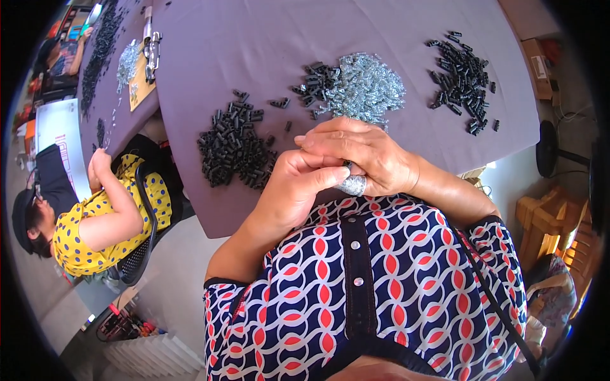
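Observation:
My left hand [298,187] and my right hand [368,152] meet in front of my chest at the table's near edge, fingers closed against each other. A small black plastic part [347,164] shows between them, mostly hidden by the fingers. Silvery-grey wrapping [353,185] covers a digit of my right hand, probably the thumb. Just beyond the hands lies a heap of small shiny clear or silvery pieces [365,86], with black parts [319,82] against its left side. Another pile of short black plastic parts [232,146] lies left of my hands.
A third black pile [464,79] lies at the right on the cloth-covered table [254,38]. At left, a person in a yellow dotted top [108,222] sits at another table with more parts. Wooden furniture [549,222] and a cardboard box [539,66] stand right.

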Demonstrator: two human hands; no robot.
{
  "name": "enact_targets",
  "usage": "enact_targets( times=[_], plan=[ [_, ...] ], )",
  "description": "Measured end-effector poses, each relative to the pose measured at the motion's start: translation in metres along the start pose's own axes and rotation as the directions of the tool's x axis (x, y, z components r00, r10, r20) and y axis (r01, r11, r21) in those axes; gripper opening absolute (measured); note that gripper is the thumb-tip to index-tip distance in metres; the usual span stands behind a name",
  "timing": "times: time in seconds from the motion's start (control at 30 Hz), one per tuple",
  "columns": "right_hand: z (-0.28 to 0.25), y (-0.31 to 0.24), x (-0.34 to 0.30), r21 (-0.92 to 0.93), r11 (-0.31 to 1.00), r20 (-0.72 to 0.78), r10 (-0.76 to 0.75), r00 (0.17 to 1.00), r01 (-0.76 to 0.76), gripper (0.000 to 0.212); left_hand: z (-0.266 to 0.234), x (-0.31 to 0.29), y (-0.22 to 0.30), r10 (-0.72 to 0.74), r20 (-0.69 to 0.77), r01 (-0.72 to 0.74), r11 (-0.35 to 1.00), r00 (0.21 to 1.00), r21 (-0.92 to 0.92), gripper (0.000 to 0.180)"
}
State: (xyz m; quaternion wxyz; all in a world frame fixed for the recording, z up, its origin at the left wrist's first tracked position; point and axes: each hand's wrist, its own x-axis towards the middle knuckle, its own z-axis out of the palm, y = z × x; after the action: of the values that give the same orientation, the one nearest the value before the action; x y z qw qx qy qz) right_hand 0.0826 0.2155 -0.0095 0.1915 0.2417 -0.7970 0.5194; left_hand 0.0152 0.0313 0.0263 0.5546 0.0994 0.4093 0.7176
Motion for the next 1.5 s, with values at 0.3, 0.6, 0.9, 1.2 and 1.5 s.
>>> enact_targets(
  times=[0.3,0.6,0.9,1.2,1.5],
  plan=[
    [-0.002,-0.003,-0.011,-0.23,0.972,0.069,0.066,0.995,-0.048,0.049,-0.008,0.002,-0.022,-0.027,-0.105,0.011,0.989,0.994,-0.15,0.016],
    [-0.076,-0.007,-0.052,-0.711,0.543,-0.29,0.352,0.89,-0.447,0.066,-0.05,0.011,0.013,0.645,-0.057,-0.111,0.217,0.762,0.97,0.019],
    [-0.09,-0.004,-0.086,-0.732,0.303,-0.434,0.481,0.761,-0.61,0.069,-0.066,0.02,0.001,0.59,0.105,-0.028,-0.139,0.8,0.99,0.014],
    [-0.067,-0.021,-0.073,-0.652,0.67,-0.21,0.288,0.934,-0.354,0.028,-0.069,0.022,-0.001,0.553,0.15,-0.035,-0.213,0.819,0.977,0.018],
    [-0.064,-0.022,-0.082,-0.657,0.669,-0.091,0.388,0.917,-0.347,0.037,-0.065,0.012,0.002,0.552,0.156,-0.038,-0.22,0.819,0.975,0.017]
  ],
)
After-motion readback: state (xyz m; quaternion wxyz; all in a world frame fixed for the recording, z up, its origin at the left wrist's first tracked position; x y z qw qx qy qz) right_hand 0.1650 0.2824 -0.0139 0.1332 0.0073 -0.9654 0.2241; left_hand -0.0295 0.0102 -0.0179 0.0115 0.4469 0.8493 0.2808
